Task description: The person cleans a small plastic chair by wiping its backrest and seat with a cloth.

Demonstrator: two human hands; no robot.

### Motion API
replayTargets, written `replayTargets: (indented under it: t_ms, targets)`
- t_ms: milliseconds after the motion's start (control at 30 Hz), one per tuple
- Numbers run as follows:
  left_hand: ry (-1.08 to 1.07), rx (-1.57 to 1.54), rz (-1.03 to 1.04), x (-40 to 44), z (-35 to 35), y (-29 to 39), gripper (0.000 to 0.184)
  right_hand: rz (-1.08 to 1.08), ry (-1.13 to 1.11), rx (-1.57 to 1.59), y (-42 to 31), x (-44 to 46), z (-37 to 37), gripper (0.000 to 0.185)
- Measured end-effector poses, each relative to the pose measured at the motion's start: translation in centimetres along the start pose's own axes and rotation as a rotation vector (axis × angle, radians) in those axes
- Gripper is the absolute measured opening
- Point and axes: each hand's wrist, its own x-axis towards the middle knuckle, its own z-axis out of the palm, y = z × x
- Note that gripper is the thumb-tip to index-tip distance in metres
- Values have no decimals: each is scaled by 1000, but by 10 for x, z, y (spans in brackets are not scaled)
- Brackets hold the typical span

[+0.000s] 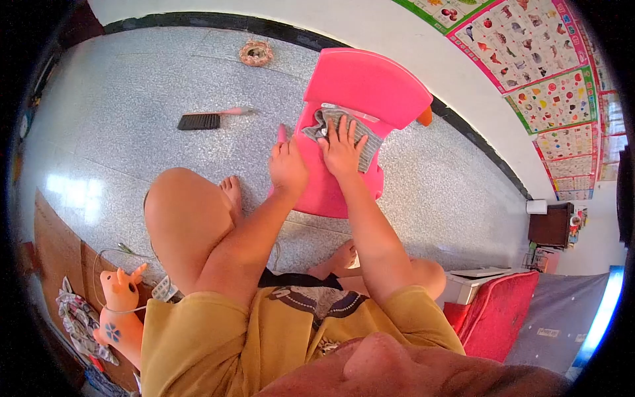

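A small pink plastic chair (367,83) stands on the floor in front of me. My left hand (288,169) is closed at the left edge of its seat, where a short pink piece (282,132) juts out past the knuckles; its fingertips are hidden. A grey striped cloth (372,147) lies crumpled on the seat against the backrest. Flat on that cloth rests my right hand (342,151), fingers spread and pressing down.
A hand brush (200,122) with black bristles and a round woven-looking object (256,53) lie on the floor. Learning posters (529,46) cover the right wall. An orange toy animal (122,298) stands lower left; a red cushion-like item (496,317) is lower right.
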Motion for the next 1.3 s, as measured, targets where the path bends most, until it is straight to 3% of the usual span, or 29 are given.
replayTargets:
  t_ms: [433, 633, 1133, 1300]
  targets:
    - [19, -9, -9, 1, 6, -2, 52, -174, -223, 129, -10, -137, -49, 60]
    - [-28, -16, -26, 3, -9, 7, 51, -29, -238, 190, -24, -171, -70, 57]
    - [-22, -18, 5, 2, 2, -3, 53, 21, 18, -33, 66, -32, -14, 60]
    - [7, -36, -9, 4, 7, -2, 52, 37, -94, -23, 60, -38, -13, 60]
